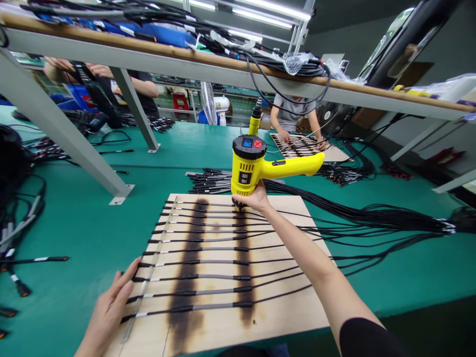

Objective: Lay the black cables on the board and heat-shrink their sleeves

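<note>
My right hand (255, 198) is wrapped round the lower body of a yellow heat gun (243, 171), whose nozzle points down at the cables near the board's far edge. Several black and grey cables (215, 277) lie side by side across a light wooden board (286, 312) with two dark scorched bands. A clear strip (153, 267) crosses their left ends. My left hand (115, 300) rests at the board's left edge by the cable tips, fingers stretched out, holding nothing.
A cable bundle (372, 213) runs right across the green table (92, 233). A metal shelf frame (67, 119) stands over it, loaded with cables. Loose cables (22, 223) lie left. Two people work across the table, one at another board (334, 153).
</note>
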### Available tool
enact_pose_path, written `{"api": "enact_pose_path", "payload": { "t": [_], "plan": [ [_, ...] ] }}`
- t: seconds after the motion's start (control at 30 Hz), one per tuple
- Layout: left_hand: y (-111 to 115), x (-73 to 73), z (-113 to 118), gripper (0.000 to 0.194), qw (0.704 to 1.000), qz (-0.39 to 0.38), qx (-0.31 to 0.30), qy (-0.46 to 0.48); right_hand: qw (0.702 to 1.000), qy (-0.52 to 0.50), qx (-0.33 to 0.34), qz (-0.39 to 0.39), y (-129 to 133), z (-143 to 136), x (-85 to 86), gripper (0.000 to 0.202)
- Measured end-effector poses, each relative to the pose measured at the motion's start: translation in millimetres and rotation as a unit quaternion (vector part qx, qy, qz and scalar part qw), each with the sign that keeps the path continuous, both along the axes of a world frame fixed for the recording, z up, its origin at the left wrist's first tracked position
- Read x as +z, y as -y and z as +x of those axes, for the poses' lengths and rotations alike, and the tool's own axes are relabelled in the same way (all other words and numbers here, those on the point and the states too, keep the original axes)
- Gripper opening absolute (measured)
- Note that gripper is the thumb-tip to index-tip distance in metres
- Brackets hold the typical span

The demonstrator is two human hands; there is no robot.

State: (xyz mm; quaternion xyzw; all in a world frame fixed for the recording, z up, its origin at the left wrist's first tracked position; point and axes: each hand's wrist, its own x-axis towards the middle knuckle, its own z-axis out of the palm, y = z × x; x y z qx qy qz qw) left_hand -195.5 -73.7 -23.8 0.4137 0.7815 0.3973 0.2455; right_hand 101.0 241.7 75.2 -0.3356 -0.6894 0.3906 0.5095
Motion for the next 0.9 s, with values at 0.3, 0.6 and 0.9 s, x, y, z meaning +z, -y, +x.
{"api": "enact_pose_path", "payload": {
  "t": [0.3, 0.6, 0.9],
  "plan": [
    [1, -4.1, -1, 0.055, 1.0, 0.007, -0.001, -0.004, 1.0, -0.009, -0.01, -0.004, 1, 2, 1.8, 0.06],
    [0, -5.0, -2, 0.055, 1.0, 0.0, -0.007, -0.01, 1.0, -0.007, -0.018, -0.009, 2, 5, 4.4, 0.06],
    [-3, 8.4, 5, 0.062, 1.0, -0.012, 0.006, -0.012, 0.999, -0.01, -0.031, -0.004, -1, 7, 1.1, 0.064]
  ]
}}
